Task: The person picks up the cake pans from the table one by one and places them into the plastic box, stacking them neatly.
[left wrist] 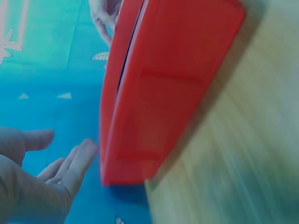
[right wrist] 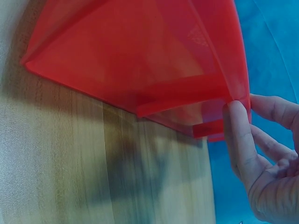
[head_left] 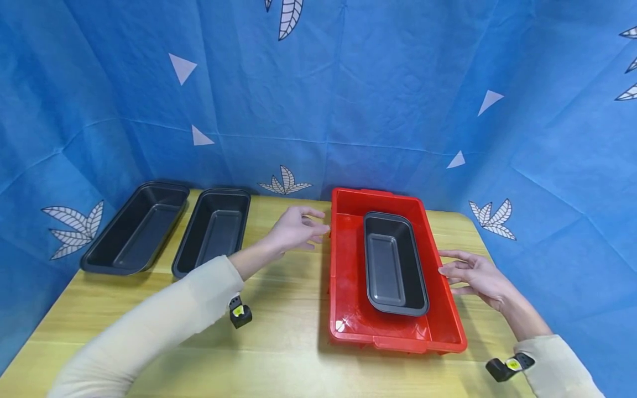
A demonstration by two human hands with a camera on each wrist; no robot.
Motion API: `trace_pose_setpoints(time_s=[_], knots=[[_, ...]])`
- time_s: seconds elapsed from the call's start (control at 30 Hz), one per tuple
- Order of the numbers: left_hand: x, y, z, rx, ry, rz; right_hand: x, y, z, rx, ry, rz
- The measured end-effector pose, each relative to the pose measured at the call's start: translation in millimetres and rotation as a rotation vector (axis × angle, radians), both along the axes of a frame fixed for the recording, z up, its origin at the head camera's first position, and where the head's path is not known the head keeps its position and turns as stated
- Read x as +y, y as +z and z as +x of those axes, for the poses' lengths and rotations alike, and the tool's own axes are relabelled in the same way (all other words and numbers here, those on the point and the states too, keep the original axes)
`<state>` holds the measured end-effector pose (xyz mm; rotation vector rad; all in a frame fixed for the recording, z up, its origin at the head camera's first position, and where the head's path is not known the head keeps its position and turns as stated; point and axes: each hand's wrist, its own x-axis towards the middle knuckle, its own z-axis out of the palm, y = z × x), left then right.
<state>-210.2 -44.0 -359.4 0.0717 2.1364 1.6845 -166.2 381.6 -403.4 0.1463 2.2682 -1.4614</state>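
Note:
A red plastic tray [head_left: 348, 265] sits on the wooden table, with a dark grey loaf pan [head_left: 388, 271] lying inside it. My left hand [head_left: 294, 229] hovers at the tray's left side, fingers extended toward the rim. In the left wrist view a small gap shows between those fingertips [left wrist: 86, 147] and the red wall. At the opposite side, my right hand [head_left: 475, 276] has its fingertips on the outer right rim, as the right wrist view shows, the fingers [right wrist: 240, 123] only slightly bent. Neither hand touches the loaf pan.
Two more dark loaf pans stand on the table's left: a wider one [head_left: 149, 232] at the far left and a narrower one [head_left: 219, 232] beside it. A blue patterned cloth [head_left: 318, 99] hangs behind the table [head_left: 278, 342] and along both sides.

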Motion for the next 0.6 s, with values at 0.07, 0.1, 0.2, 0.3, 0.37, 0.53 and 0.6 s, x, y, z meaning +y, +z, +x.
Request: trace_pose_setpoints(time_s=[0.07,0.1,0.2,0.3,0.37,0.53,0.6], knots=[[-10,1.5,1.1,0.028,0.007,-0.019,0,-0.5,-0.4,0.0,-0.001,-0.001],[-15,2.5,1.6,0.036,0.011,-0.026,0,-0.7,-0.5,0.0,-0.001,-0.003],[-32,6.0,2.6,0.046,0.015,-0.037,0,-0.3,0.2,0.002,-0.003,-0.009],[-49,10.2,2.2,0.063,0.017,-0.044,0,0.0,0.6,0.001,-0.005,-0.015],[-62,13.2,1.5,0.076,0.028,-0.061,0,0.1,0.6,0.0,-0.007,-0.015],[-91,16.9,0.3,0.092,0.079,-0.102,-1,0.8,0.7,-0.005,-0.008,-0.016],[-103,17.3,0.6,0.103,0.088,-0.121,-1,1.2,1.2,-0.004,-0.008,-0.014]])
